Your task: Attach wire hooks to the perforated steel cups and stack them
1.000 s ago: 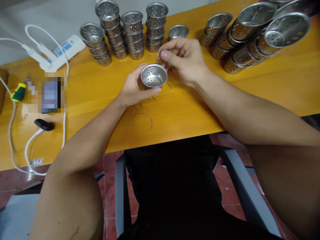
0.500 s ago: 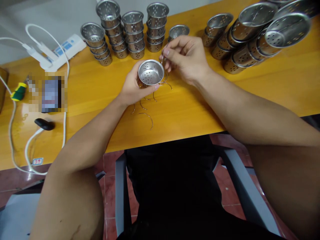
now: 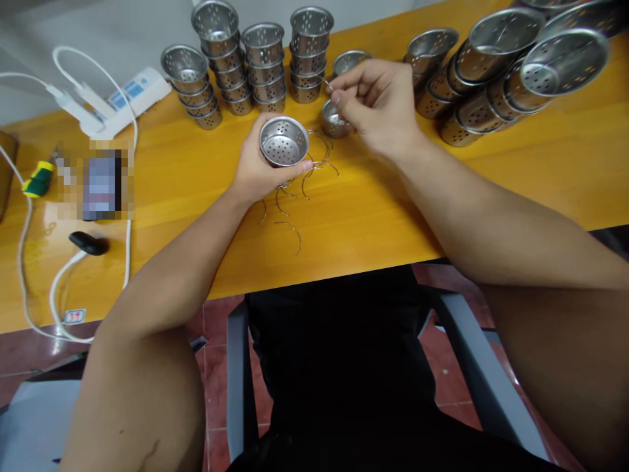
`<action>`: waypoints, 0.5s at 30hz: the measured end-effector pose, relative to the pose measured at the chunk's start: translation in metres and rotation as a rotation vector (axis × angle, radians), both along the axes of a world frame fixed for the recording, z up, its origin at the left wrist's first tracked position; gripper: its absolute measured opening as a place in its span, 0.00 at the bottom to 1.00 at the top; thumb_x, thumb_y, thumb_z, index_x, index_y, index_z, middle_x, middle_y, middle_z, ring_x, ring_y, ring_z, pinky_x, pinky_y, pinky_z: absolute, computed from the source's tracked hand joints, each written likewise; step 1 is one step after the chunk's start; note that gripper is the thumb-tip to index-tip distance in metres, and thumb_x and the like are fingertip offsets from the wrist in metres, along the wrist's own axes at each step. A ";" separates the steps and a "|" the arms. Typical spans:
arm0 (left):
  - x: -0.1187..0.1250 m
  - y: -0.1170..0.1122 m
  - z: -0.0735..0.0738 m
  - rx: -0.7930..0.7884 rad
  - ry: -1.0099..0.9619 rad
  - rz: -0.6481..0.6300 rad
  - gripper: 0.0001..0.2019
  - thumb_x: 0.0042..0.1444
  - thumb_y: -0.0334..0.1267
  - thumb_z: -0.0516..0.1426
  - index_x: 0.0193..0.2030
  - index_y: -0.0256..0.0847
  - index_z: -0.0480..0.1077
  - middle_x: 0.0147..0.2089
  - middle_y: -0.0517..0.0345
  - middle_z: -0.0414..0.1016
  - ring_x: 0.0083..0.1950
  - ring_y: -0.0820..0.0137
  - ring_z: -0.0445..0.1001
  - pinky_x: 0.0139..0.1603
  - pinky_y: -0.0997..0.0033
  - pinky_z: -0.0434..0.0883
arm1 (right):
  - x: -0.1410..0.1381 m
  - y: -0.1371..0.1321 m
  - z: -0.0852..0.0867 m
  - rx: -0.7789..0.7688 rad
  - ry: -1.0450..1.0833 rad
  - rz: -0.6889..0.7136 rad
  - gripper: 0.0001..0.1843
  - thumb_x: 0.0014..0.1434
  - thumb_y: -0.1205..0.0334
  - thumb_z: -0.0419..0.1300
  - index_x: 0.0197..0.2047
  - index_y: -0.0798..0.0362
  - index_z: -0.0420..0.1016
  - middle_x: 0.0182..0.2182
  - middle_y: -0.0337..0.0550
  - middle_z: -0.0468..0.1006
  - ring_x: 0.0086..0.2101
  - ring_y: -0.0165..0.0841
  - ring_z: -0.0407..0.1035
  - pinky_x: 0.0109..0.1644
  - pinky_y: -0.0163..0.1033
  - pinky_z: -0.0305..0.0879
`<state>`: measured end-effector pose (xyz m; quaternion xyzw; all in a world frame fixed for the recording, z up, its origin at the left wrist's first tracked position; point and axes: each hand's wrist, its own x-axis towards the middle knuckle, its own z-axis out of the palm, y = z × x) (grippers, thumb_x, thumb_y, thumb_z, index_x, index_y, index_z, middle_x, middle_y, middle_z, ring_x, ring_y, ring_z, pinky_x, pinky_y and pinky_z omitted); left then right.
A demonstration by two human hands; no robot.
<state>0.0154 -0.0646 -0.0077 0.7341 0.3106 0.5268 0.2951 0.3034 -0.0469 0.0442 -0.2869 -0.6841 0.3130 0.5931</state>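
Observation:
My left hand (image 3: pixel 258 160) is wrapped round a perforated metal cup (image 3: pixel 284 142), its open mouth tilted up toward me. Between the thumb and fingers of my right hand (image 3: pixel 376 101) is pinched a thin curved wire (image 3: pixel 326 83), held up to the right of the cup and apart from it. Several more curved wires (image 3: pixel 289 237) lie loose on the table below and beside the cup. Just under my right fingers stands another small perforated cup (image 3: pixel 334 120), partly hidden by the hand.
Stacks of perforated cups (image 3: pixel 263 65) line the back of the yellow table (image 3: pixel 373 223), with more stacks (image 3: pixel 472 92) at right. On the left are a white power strip (image 3: pixel 132 98) with cables, a phone (image 3: pixel 101 187), a green-yellow handle (image 3: pixel 38 180) and a black object (image 3: pixel 88 243).
My right hand has lifted the wire up and away from the cup, uncovering the small cup beneath. My left hand has shifted slightly left with its cup.

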 end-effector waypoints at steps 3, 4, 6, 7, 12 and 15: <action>0.000 0.004 -0.004 0.039 -0.004 0.002 0.48 0.44 0.71 0.89 0.68 0.68 0.77 0.62 0.59 0.93 0.60 0.43 0.92 0.64 0.23 0.90 | -0.001 -0.001 -0.001 -0.013 -0.024 0.003 0.36 0.63 0.15 0.85 0.48 0.39 0.95 0.32 0.40 0.85 0.26 0.34 0.61 0.31 0.47 0.60; -0.001 0.005 -0.004 0.056 0.006 -0.010 0.47 0.47 0.70 0.88 0.69 0.69 0.76 0.63 0.58 0.93 0.61 0.42 0.92 0.64 0.23 0.91 | -0.001 -0.001 -0.001 -0.010 -0.029 0.010 0.38 0.62 0.13 0.84 0.49 0.39 0.95 0.32 0.40 0.84 0.26 0.34 0.61 0.31 0.47 0.60; -0.001 0.005 -0.003 0.085 0.035 -0.048 0.45 0.54 0.69 0.85 0.73 0.70 0.73 0.64 0.57 0.92 0.62 0.42 0.93 0.62 0.24 0.91 | 0.000 -0.003 0.000 0.003 -0.037 0.026 0.41 0.62 0.09 0.82 0.50 0.39 0.95 0.32 0.41 0.85 0.26 0.34 0.61 0.32 0.47 0.61; -0.001 0.004 -0.003 0.093 0.048 -0.064 0.44 0.57 0.68 0.84 0.74 0.71 0.72 0.64 0.57 0.92 0.62 0.42 0.93 0.61 0.24 0.91 | 0.000 -0.003 0.001 0.009 -0.043 0.030 0.42 0.62 0.08 0.82 0.50 0.39 0.95 0.33 0.41 0.86 0.26 0.34 0.61 0.32 0.47 0.62; 0.002 0.003 0.000 0.074 0.068 -0.051 0.45 0.57 0.62 0.85 0.75 0.70 0.70 0.63 0.54 0.91 0.61 0.41 0.93 0.62 0.25 0.91 | 0.001 -0.007 0.002 0.022 -0.093 -0.007 0.40 0.65 0.09 0.79 0.49 0.38 0.95 0.34 0.42 0.86 0.27 0.35 0.61 0.33 0.49 0.62; 0.002 0.003 -0.003 0.072 0.037 -0.007 0.43 0.59 0.59 0.84 0.75 0.71 0.70 0.68 0.55 0.89 0.65 0.44 0.92 0.66 0.30 0.92 | 0.002 -0.006 0.000 0.033 -0.105 -0.034 0.33 0.69 0.16 0.81 0.49 0.38 0.95 0.33 0.42 0.85 0.27 0.36 0.64 0.34 0.49 0.63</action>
